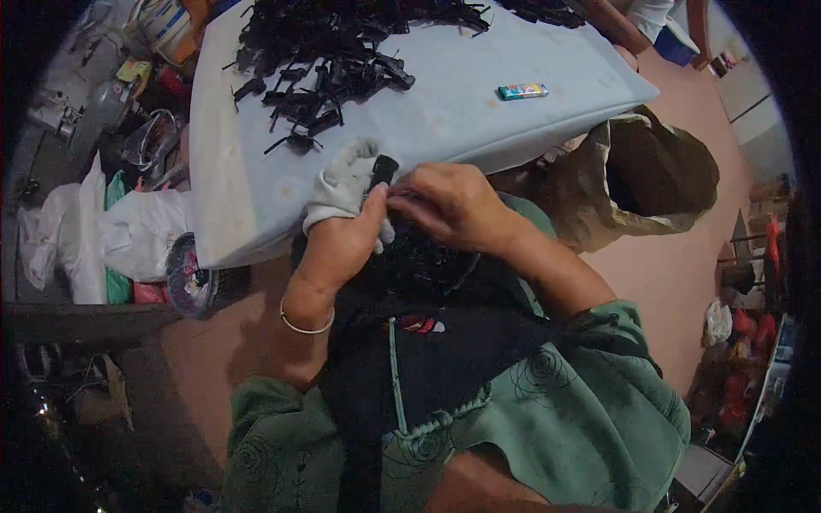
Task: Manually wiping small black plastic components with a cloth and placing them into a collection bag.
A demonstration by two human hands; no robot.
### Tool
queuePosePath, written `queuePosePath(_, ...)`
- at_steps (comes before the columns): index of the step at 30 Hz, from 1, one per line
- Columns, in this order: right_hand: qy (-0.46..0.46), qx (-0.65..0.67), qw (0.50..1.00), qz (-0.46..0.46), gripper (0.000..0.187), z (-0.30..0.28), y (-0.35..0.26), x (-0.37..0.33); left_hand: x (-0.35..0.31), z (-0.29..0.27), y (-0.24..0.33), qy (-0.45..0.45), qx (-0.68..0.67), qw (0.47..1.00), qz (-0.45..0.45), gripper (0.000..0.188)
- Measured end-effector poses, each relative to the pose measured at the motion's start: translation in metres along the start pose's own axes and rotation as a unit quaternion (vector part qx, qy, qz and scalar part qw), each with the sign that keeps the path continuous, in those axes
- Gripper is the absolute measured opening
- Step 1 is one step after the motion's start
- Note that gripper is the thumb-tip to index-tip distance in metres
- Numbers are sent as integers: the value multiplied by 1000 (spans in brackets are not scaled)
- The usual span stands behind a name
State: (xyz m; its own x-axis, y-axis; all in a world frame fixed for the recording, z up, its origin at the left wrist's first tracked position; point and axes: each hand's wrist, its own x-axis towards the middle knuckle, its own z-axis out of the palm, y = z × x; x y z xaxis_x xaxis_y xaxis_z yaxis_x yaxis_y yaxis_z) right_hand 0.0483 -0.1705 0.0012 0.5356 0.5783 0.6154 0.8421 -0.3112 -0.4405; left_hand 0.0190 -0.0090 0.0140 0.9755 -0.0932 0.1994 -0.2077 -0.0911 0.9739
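The left hand (349, 212), in a pale cloth glove (332, 193), holds a small, black, plastic-looking piece (385, 169) by the white-covered table (453, 115). The bare right hand (453, 203) bends close beside it, its grip too hidden to tell. Farther off lie many tangled black parts (312, 56).

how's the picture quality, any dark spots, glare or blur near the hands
Head view: corners fall to black, as fisheye does; head view: the heaped black parts merge into one dark mass; head view: the lighter reads fairly clearly, but detail between the left hand and right hand is too soft to tell.
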Motion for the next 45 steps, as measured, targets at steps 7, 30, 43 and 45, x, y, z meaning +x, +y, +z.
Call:
queuePosePath(7,103,86,973,187,19,10,-5,-1,-3,-4,8,-105,-10,985,-139,29)
queuePosePath(30,26,230,926,300,27,40,-8,-6,-10,5,-23,35,273,956,97,26)
queuePosePath(43,-3,273,919,285,21,23,9,-15,-6,-13,-16,6,-42,995,-94,21)
queuePosePath(45,-110,236,944,204,18,15,3,-12,-7,-12,-13,25,-158,981,-110,23)
